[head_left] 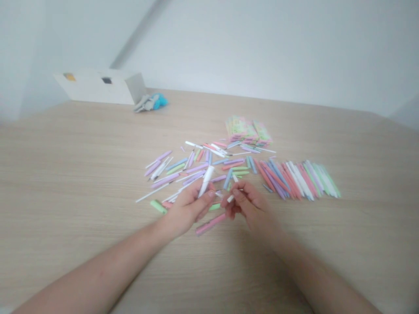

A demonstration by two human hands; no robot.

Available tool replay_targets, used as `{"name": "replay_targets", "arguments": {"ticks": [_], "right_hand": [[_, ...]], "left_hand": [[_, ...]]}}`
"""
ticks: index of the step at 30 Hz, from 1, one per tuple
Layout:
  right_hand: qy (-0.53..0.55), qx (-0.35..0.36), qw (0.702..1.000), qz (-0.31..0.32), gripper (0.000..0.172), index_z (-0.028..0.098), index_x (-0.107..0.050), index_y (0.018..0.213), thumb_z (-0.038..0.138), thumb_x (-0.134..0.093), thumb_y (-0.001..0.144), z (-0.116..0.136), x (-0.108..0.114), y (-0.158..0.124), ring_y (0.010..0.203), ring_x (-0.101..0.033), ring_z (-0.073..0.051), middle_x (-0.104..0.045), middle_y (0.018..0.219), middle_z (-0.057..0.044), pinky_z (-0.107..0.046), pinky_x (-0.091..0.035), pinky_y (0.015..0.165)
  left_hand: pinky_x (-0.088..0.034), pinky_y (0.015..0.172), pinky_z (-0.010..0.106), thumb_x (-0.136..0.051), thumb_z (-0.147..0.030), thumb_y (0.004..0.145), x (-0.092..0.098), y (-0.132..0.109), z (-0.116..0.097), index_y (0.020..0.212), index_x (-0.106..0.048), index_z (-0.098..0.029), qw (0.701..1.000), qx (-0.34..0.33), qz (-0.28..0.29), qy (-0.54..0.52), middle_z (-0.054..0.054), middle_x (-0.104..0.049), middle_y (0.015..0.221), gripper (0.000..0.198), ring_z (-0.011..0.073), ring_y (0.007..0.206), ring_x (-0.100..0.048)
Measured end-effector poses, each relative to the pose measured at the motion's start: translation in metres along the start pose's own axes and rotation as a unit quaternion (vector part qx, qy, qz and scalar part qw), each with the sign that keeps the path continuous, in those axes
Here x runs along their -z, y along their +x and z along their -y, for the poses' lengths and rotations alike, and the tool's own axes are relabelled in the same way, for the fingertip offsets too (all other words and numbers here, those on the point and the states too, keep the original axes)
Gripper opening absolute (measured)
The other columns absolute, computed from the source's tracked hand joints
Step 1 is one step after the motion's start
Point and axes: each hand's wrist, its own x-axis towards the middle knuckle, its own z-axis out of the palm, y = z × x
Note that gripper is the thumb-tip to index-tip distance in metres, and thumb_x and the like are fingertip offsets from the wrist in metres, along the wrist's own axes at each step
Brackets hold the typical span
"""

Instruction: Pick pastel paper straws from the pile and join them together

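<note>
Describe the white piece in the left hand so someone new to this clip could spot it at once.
Start at the wooden table and find the loose scatter of pastel pen parts at its middle. At the pile's near edge, the left hand pinches a white pen barrel. Unlike its neighbours lying flat, it is held up off the table and thicker than the thin white sticks.

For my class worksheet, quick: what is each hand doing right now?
Left hand: closed around a white pen barrel.
Right hand: closed, pinching a small white piece at its fingertips.
</note>
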Motion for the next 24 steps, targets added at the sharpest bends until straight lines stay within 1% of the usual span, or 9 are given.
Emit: {"name": "replay_targets", "arguments": {"ticks": [2, 5, 9, 11, 14, 18, 24], "right_hand": [[-0.047, 0.012, 0.999, 0.007, 0.013, 0.021, -0.048, 0.092, 0.032, -0.043, 0.091, 0.001, 0.000, -0.003, 0.051, -0.048, -0.009, -0.054, 0.066, 0.003, -0.022, -0.039, 0.048], [-0.112, 0.033, 0.993, 0.022, 0.019, 0.022, -0.050, 0.106, 0.028, -0.037, 0.094, 0.003, 0.000, -0.009, 0.051, -0.042, -0.008, -0.046, 0.064, 0.004, -0.022, -0.034, 0.048], [-0.156, 0.027, 0.987, 0.039, 0.017, 0.024, -0.045, 0.108, 0.026, -0.042, 0.092, 0.005, -0.001, -0.013, 0.051, -0.035, -0.008, -0.038, 0.060, 0.007, -0.021, -0.028, 0.048], [-0.157, 0.017, 0.986, 0.050, 0.015, 0.024, -0.043, 0.105, 0.026, -0.045, 0.091, 0.006, -0.002, -0.014, 0.050, -0.032, -0.007, -0.038, 0.061, 0.008, -0.021, -0.026, 0.048], [-0.157, 0.012, 0.986, 0.059, 0.012, 0.023, -0.044, 0.101, 0.026, -0.047, 0.090, 0.007, -0.003, -0.013, 0.053, -0.035, -0.008, -0.043, 0.064, 0.007, -0.021, -0.027, 0.049], [-0.157, 0.011, 0.987, 0.044, 0.013, 0.022, -0.048, 0.100, 0.028, -0.049, 0.088, 0.006, -0.002, -0.012, 0.056, -0.039, -0.009, -0.047, 0.067, 0.004, -0.021, -0.029, 0.051], [-0.148, 0.001, 0.988, 0.047, 0.013, 0.022, -0.045, 0.097, 0.026, -0.052, 0.086, 0.006, -0.001, -0.010, 0.052, -0.036, -0.008, -0.045, 0.061, 0.007, -0.021, -0.027, 0.049]], "left_hand": [[-0.015, 0.036, 0.015, -0.049, -0.039, 0.090, 0.000, 0.000, 0.001, 0.085, -0.043, -0.019, 1.000, 0.009, -0.002, -0.008, -0.010, -0.029, 0.051, 0.022, 0.0042, 0.040, -0.022], [-0.014, 0.036, 0.016, -0.049, -0.039, 0.090, 0.001, 0.000, 0.003, 0.085, -0.042, -0.019, 1.000, 0.008, -0.004, -0.016, -0.009, -0.030, 0.053, 0.022, 0.0040, 0.040, -0.021], [-0.015, 0.037, 0.016, -0.048, -0.039, 0.091, 0.001, 0.000, 0.004, 0.084, -0.042, -0.019, 1.000, -0.005, -0.006, -0.007, -0.009, -0.032, 0.054, 0.022, 0.0040, 0.041, -0.023], [-0.015, 0.037, 0.016, -0.048, -0.038, 0.091, 0.001, 0.000, 0.004, 0.085, -0.042, -0.019, 1.000, -0.010, -0.004, -0.007, -0.009, -0.032, 0.052, 0.021, 0.0041, 0.040, -0.023], [-0.015, 0.036, 0.016, -0.048, -0.037, 0.091, 0.002, 0.000, 0.004, 0.086, -0.043, -0.019, 1.000, -0.011, 0.000, -0.012, -0.009, -0.031, 0.052, 0.020, 0.0040, 0.040, -0.023], [-0.014, 0.036, 0.016, -0.048, -0.037, 0.091, 0.002, 0.000, 0.005, 0.087, -0.043, -0.018, 1.000, -0.003, -0.006, -0.025, -0.009, -0.032, 0.053, 0.020, 0.0035, 0.040, -0.023], [-0.016, 0.037, 0.015, -0.049, -0.038, 0.090, 0.002, 0.000, 0.005, 0.088, -0.044, -0.018, 1.000, 0.004, -0.012, -0.029, -0.008, -0.034, 0.055, 0.021, 0.0035, 0.041, -0.024]]}}
